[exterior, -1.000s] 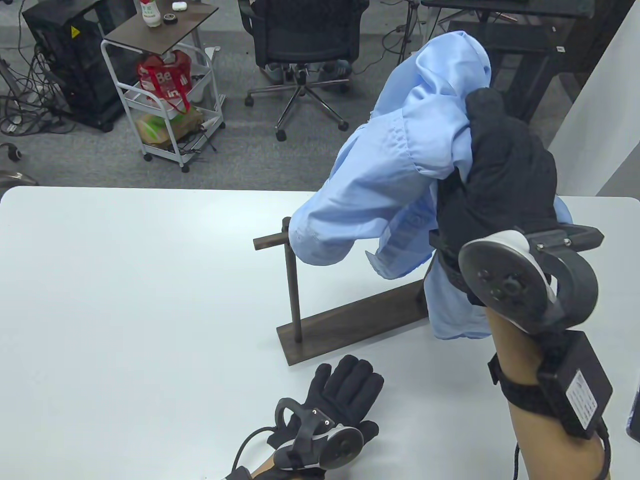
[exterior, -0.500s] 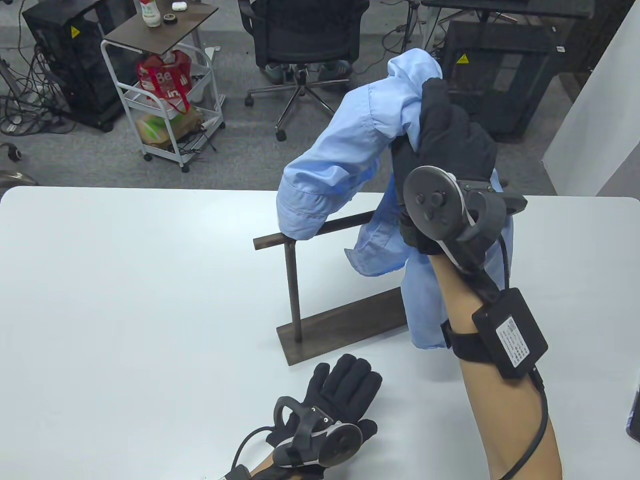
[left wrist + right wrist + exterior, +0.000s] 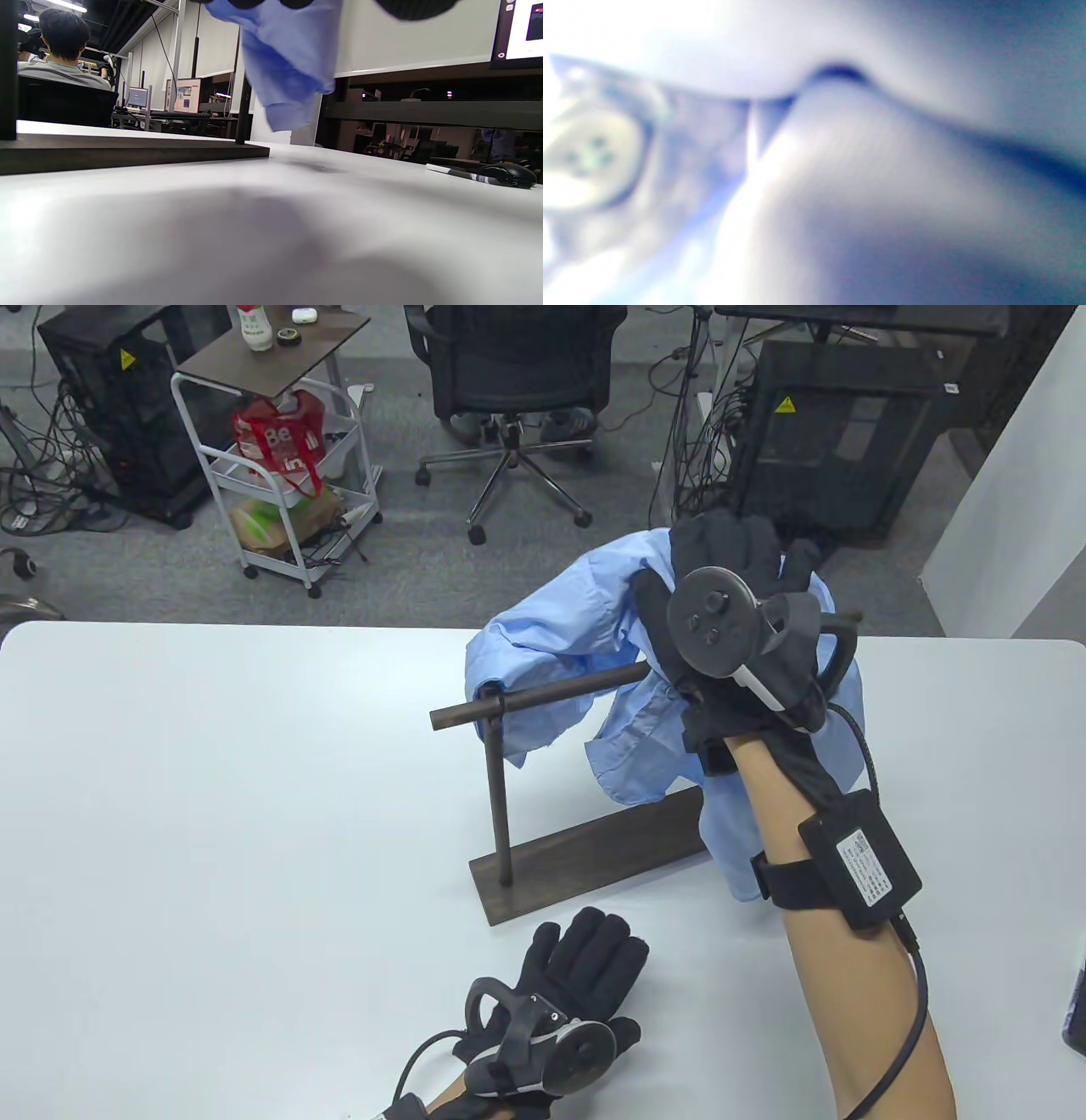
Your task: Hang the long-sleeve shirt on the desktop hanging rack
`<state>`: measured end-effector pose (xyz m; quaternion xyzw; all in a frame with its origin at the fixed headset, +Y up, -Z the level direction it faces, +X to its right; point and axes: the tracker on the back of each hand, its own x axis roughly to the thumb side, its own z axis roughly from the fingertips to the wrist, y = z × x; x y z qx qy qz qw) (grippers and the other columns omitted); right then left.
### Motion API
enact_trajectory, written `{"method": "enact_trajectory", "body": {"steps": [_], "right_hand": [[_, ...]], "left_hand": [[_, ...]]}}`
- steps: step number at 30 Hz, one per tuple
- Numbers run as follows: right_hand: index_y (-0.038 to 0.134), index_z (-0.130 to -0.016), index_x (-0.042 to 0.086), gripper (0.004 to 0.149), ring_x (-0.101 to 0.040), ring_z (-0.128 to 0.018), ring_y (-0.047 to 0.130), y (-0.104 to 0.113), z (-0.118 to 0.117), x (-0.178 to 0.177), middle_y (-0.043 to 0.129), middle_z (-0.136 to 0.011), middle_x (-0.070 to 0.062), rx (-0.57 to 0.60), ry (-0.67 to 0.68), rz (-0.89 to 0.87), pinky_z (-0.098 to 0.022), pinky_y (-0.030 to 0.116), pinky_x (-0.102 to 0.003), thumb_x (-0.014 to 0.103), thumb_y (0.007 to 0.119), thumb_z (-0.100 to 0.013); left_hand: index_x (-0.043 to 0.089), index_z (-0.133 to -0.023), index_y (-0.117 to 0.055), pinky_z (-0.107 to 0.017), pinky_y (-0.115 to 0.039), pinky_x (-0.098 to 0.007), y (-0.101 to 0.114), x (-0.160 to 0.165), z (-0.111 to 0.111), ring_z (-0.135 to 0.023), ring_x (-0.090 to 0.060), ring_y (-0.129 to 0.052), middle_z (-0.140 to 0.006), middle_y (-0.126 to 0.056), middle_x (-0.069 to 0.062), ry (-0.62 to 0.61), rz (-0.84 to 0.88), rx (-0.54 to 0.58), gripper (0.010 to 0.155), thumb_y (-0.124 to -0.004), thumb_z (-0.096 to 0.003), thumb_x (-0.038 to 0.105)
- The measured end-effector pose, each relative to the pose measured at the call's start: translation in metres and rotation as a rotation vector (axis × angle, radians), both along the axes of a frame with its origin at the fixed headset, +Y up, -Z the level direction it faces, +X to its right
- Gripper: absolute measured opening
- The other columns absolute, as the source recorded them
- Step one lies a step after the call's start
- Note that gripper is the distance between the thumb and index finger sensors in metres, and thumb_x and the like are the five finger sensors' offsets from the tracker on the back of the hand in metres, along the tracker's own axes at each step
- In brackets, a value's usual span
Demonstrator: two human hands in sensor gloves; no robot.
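The step in hand looks like the draping itself: the shirt lies bunched over the bar of the rack, at about 1 o'clock from the middle of the surface, with one sleeve hanging down at the bar's 9 o'clock end beside the post and a longer fall of cloth at its 3 o'clock end. The right hand rests on top of the bundle, palm down, its fingers reaching over the cloth toward 12 o'clock; whether they are clamped on the fabric or merely lying on it, I cannot tell. The left hand lies flat on the surface at 6 o'clock of the rack's base, fingers spread apart and holding nothing. In my judgement the next move calls for letting the cloth settle, then evening it so the weight balances across the bar and it does not slide off. The left wrist view, low along the surface, shows the shirt's hem hanging clear above the surface, which the table view cannot settle. The right wrist view gives only blurred pale-blue cloth and a button, pressed close.
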<state>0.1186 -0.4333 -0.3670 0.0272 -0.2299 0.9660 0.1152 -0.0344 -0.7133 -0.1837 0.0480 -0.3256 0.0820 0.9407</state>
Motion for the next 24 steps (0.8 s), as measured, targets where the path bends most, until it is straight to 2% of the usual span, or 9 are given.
{"method": "enact_trajectory", "body": {"steps": [3, 5, 8, 10, 13, 15, 19, 24], "right_hand": [[0.08, -0.098, 0.012, 0.056, -0.049, -0.099, 0.067, -0.007, -0.004, 0.001, 0.08, -0.103, -0.019, -0.015, 0.006, 0.007, -0.072, 0.037, -0.076, 0.049, 0.066, -0.059], [0.081, -0.097, 0.011, 0.059, -0.05, -0.099, 0.068, -0.011, -0.006, -0.001, 0.081, -0.102, -0.021, -0.004, 0.019, 0.031, -0.072, 0.038, -0.076, 0.051, 0.064, -0.058], [0.08, -0.099, 0.01, 0.064, -0.052, -0.1, 0.066, -0.01, -0.007, -0.004, 0.079, -0.105, -0.023, -0.047, 0.053, 0.076, -0.072, 0.037, -0.077, 0.054, 0.061, -0.057], [0.072, -0.105, 0.012, 0.063, -0.051, -0.104, 0.059, -0.008, -0.004, -0.003, 0.07, -0.111, -0.023, -0.087, 0.076, 0.064, -0.073, 0.034, -0.077, 0.053, 0.061, -0.058], [0.066, -0.108, 0.014, 0.064, -0.05, -0.107, 0.054, -0.002, 0.007, 0.0, 0.061, -0.116, -0.022, 0.012, 0.125, 0.007, -0.074, 0.035, -0.075, 0.052, 0.065, -0.057], [0.067, -0.108, 0.014, 0.064, -0.051, -0.106, 0.055, 0.004, 0.02, 0.001, 0.062, -0.116, -0.023, 0.084, 0.155, -0.005, -0.073, 0.037, -0.075, 0.052, 0.066, -0.056], [0.064, -0.109, 0.014, 0.065, -0.05, -0.106, 0.054, 0.014, 0.047, 0.004, 0.06, -0.117, -0.022, 0.15, 0.202, 0.014, -0.073, 0.038, -0.075, 0.052, 0.067, -0.056], [0.059, -0.111, 0.015, 0.067, -0.05, -0.107, 0.055, 0.018, 0.098, 0.012, 0.06, -0.117, -0.022, 0.271, 0.235, 0.146, -0.073, 0.04, -0.074, 0.053, 0.066, -0.056]], "left_hand": [[0.026, -0.111, -0.035, -0.077, -0.047, -0.065, 0.0, 0.0, 0.0, -0.113, -0.032, -0.036, -0.118, -0.033, -0.002, 0.001, -0.001, -0.001, 0.081, -0.063, -0.0429, 0.06], [0.026, -0.111, -0.035, -0.077, -0.047, -0.065, 0.0, 0.0, 0.0, -0.113, -0.032, -0.036, -0.118, -0.033, -0.002, 0.001, 0.0, -0.003, 0.081, -0.063, -0.0428, 0.06], [0.026, -0.111, -0.035, -0.077, -0.047, -0.065, 0.0, 0.0, -0.001, -0.113, -0.033, -0.036, -0.118, -0.033, -0.003, 0.0, 0.0, -0.005, 0.081, -0.063, -0.0428, 0.06], [0.026, -0.111, -0.035, -0.077, -0.047, -0.065, 0.0, 0.0, -0.001, -0.113, -0.032, -0.036, -0.118, -0.034, -0.002, 0.001, 0.0, -0.008, 0.081, -0.063, -0.0429, 0.06], [0.026, -0.111, -0.035, -0.077, -0.047, -0.065, 0.0, 0.0, -0.001, -0.113, -0.032, -0.036, -0.118, -0.033, -0.003, 0.001, 0.001, -0.008, 0.081, -0.063, -0.0429, 0.06], [0.026, -0.111, -0.035, -0.077, -0.047, -0.065, 0.0, 0.0, -0.001, -0.113, -0.032, -0.036, -0.118, -0.033, -0.002, 0.003, 0.004, -0.007, 0.081, -0.063, -0.0428, 0.06], [0.026, -0.111, -0.035, -0.077, -0.047, -0.065, -0.001, 0.0, -0.001, -0.113, -0.032, -0.036, -0.118, -0.033, -0.002, 0.005, 0.005, -0.005, 0.081, -0.063, -0.0429, 0.06], [0.026, -0.111, -0.035, -0.077, -0.047, -0.065, -0.001, 0.0, -0.001, -0.113, -0.032, -0.036, -0.118, -0.033, -0.002, 0.007, 0.007, -0.007, 0.081, -0.063, -0.0429, 0.06]]}}
